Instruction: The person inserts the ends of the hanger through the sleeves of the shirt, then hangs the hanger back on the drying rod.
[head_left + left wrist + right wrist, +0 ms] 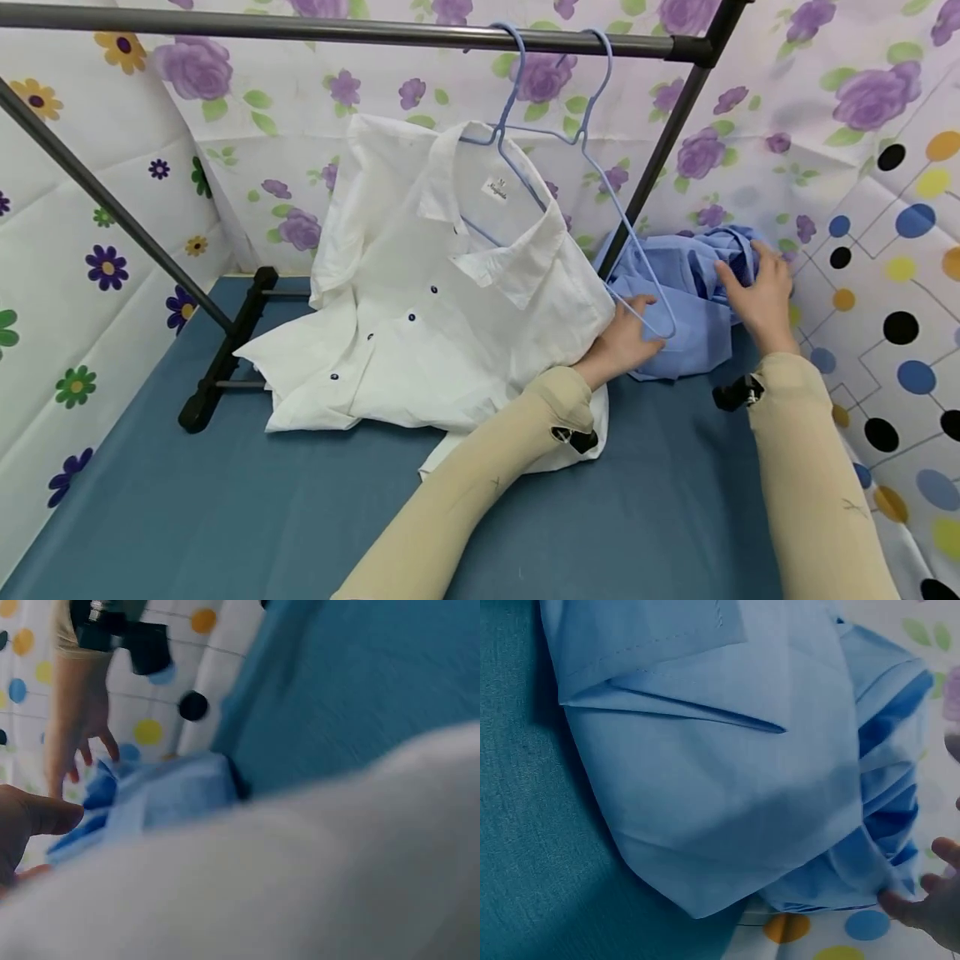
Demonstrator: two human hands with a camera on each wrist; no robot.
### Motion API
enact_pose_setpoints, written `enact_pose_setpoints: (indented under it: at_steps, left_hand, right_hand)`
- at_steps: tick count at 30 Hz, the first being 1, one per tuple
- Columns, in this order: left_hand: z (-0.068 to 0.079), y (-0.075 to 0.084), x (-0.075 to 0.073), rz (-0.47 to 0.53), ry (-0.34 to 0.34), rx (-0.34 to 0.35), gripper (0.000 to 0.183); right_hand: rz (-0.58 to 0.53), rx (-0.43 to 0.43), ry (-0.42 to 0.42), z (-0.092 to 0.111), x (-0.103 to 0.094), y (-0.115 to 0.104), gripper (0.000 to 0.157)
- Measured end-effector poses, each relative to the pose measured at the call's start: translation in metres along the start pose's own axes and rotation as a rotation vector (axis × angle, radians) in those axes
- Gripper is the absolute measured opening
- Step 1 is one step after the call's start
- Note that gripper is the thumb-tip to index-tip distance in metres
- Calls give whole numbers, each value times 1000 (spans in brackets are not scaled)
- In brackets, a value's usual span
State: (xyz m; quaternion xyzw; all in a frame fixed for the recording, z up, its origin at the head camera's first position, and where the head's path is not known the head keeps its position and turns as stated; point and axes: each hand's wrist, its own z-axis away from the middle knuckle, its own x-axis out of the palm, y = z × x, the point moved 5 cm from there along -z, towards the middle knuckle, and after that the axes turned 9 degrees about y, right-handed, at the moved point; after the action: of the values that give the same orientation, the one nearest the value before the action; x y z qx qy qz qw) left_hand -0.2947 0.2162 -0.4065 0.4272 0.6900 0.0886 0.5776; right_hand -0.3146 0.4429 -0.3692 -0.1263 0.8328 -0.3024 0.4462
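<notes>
A light-blue folded garment [678,287] lies bunched at the right rear of the table, with a stitched edge showing in the right wrist view. My right hand [763,296] is at its far right side, thumb and fingers spread, fingertips right at the creased cloth [889,817]. My left hand [621,340] reaches past the white shirt [420,292] toward the garment, its thumb apart from the fingers in the left wrist view. The lower corner of a bare blue hanger [633,242] crosses over that hand. The white short-sleeved shirt hangs from another blue hanger [510,92], its lower part resting on the table.
A dark metal rail [337,32] spans the top, carrying both hangers. Slanted posts [120,208] support it, with a black foot [225,354] on the left. Patterned sheets [900,275] surround the blue-green tabletop [300,508].
</notes>
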Motion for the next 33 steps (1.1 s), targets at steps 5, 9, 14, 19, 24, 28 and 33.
enact_pose_setpoints:
  at_steps: [5,9,14,19,24,28,33]
  left_hand:
    - [3,-8,21,-86,-121,0,77]
    - [5,-16,33,-97,-148,-21,77]
    - [8,-28,39,-2,-165,-61,74]
    - [9,-33,40,55,-188,-84,78]
    - [9,-35,41,48,-198,-87,86]
    - [6,-38,40,52,-205,-93,89]
    - [3,-43,39,13,-233,-74,95]
  right_hand:
    - [116,59,-157,-3,14,12,96]
    - [179,81,-248,-3,23,23,101]
    - [221,89,-333,-2,34,39,102]
    - [260,72,-450,1,50,49,106]
    - [229,38,-509,8,64,50,90]
    - [267,-1,-508,8,66,48,79]
    - [297,-73,-493,9,65,41,74]
